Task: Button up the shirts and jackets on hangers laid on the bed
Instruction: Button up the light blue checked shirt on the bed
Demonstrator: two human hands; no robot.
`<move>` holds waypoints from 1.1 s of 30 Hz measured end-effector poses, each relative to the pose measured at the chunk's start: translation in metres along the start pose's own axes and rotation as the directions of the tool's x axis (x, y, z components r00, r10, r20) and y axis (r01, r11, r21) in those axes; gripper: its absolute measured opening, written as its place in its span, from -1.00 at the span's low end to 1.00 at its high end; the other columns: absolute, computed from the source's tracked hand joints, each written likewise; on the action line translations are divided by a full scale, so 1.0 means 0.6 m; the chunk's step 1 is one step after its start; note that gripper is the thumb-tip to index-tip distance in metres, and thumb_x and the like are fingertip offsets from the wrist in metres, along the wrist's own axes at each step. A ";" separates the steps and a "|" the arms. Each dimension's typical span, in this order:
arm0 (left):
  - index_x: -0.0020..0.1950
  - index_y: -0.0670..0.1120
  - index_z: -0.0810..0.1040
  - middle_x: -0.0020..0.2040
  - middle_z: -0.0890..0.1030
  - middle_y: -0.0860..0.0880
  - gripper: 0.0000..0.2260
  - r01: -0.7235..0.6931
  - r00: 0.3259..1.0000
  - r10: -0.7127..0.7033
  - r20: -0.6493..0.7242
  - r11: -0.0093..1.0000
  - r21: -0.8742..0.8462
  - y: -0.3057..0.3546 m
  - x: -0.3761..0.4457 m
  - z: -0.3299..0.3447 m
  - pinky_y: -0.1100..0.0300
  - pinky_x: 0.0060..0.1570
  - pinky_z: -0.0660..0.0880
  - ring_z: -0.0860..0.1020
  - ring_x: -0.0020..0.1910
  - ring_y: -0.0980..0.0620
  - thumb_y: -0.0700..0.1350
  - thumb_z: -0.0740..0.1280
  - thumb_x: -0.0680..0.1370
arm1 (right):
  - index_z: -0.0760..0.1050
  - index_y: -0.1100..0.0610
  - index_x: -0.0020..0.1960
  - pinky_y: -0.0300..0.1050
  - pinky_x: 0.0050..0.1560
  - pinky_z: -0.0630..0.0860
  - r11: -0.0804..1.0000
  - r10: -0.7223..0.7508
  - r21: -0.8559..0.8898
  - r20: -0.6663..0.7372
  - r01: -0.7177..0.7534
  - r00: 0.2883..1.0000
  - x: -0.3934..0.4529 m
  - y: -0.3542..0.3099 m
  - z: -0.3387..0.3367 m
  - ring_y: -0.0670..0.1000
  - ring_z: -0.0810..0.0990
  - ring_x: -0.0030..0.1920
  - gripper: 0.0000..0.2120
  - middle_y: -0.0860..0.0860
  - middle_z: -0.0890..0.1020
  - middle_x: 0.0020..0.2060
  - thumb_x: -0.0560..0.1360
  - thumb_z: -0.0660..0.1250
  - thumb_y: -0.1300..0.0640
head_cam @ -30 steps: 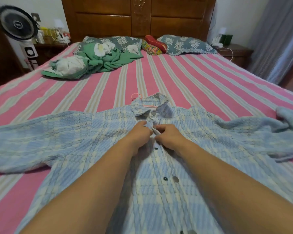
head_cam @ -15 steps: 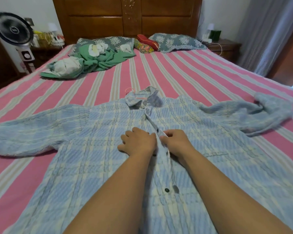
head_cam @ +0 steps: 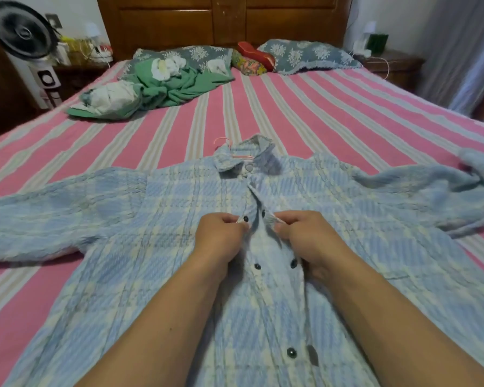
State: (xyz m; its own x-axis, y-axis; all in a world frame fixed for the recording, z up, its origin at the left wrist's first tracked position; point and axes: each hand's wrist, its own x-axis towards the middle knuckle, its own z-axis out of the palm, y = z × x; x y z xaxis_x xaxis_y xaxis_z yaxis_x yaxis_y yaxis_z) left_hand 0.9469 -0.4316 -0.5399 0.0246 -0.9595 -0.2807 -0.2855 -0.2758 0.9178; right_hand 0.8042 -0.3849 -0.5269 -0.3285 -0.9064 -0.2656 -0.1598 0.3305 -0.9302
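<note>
A light blue plaid jacket (head_cam: 157, 208) lies face up on the pink striped bed (head_cam: 305, 115), sleeves spread, on a pink hanger (head_cam: 224, 141) whose hook pokes out at the collar. The button at the collar looks fastened. My left hand (head_cam: 220, 236) pinches the left front edge beside a dark snap button (head_cam: 246, 219). My right hand (head_cam: 305, 233) pinches the right front edge opposite it. The two edges are held slightly apart. Below my hands the front is open, with more dark buttons (head_cam: 257, 266) showing.
A green garment (head_cam: 176, 85) and white cloth are bunched at the far left of the bed. Pillows (head_cam: 305, 55) lie against the wooden headboard. A fan (head_cam: 23, 32) stands at the left, nightstands on both sides, a curtain at the right.
Both hands have moved down from just under the collar to the second button's level. The left hand went from resting on the fabric to pinching the front edge.
</note>
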 end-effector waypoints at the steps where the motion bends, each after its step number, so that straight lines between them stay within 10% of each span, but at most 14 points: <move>1: -0.15 -0.10 0.70 -0.20 0.71 -0.14 -0.92 -0.005 1.000 0.005 -0.013 1.000 0.009 0.000 -0.002 0.001 0.11 -0.19 0.54 0.65 -0.20 -0.08 -0.16 0.46 0.54 | 0.70 0.02 -0.07 -0.02 -0.08 0.67 1.000 -0.011 -0.012 0.009 0.011 1.000 0.003 0.003 0.003 0.11 0.71 -0.10 -0.78 0.00 0.73 -0.21 0.60 0.33 0.27; 14: -0.26 0.12 0.70 -0.33 0.70 0.09 -0.88 -0.043 0.999 0.043 0.003 0.999 0.018 -0.021 0.005 0.015 -0.25 0.23 0.49 0.69 -0.17 -0.06 -0.03 0.46 0.47 | 0.70 -0.02 0.12 0.01 0.07 0.62 0.941 -0.147 -0.309 -0.002 0.139 0.989 -0.003 0.004 0.036 -0.06 0.65 -0.08 -0.75 -0.11 0.72 -0.04 0.61 0.31 0.23; 22: -0.23 0.24 0.66 -0.34 0.69 0.09 -0.89 -0.106 0.994 0.106 -0.002 0.994 0.014 -0.026 0.008 0.024 -0.28 0.17 0.51 0.69 -0.19 -0.05 0.01 0.48 0.42 | 0.69 0.11 0.10 -0.03 0.05 0.55 0.705 -0.407 -0.643 -0.019 0.300 0.913 -0.004 0.011 0.053 0.02 0.57 0.03 -0.76 -0.03 0.59 0.07 0.61 0.25 0.26; 26: -0.28 0.04 0.65 -0.35 0.67 0.06 -0.83 -0.093 0.993 0.098 -0.060 0.992 0.090 -0.026 0.013 0.029 -0.28 0.17 0.51 0.66 -0.19 -0.06 -0.02 0.43 0.52 | 0.69 0.05 0.16 -0.10 -0.10 0.59 0.842 -0.287 -0.502 -0.105 0.199 0.952 0.000 0.010 0.059 0.03 0.66 -0.01 -0.72 0.01 0.70 0.10 0.60 0.26 0.26; 33: -0.26 0.27 0.64 -0.35 0.68 0.06 -0.75 -0.108 0.993 0.111 -0.044 0.991 0.073 -0.029 0.011 0.028 -0.26 0.18 0.51 0.67 -0.20 -0.06 -0.07 0.41 0.53 | 0.68 0.02 0.12 -0.22 -0.49 0.36 0.991 -0.059 -0.127 -0.114 0.044 0.992 0.001 0.008 0.044 -0.06 0.46 -0.52 -0.61 0.07 0.72 0.00 0.58 0.18 0.37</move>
State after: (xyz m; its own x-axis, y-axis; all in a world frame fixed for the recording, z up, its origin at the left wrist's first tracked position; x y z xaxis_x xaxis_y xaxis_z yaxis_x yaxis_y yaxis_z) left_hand 0.9360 -0.4322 -0.5624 0.0345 -0.9858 -0.1645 -0.3558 -0.1659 0.9197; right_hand 0.8279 -0.3909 -0.5382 -0.4226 -0.8884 -0.1795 -0.2910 0.3206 -0.9014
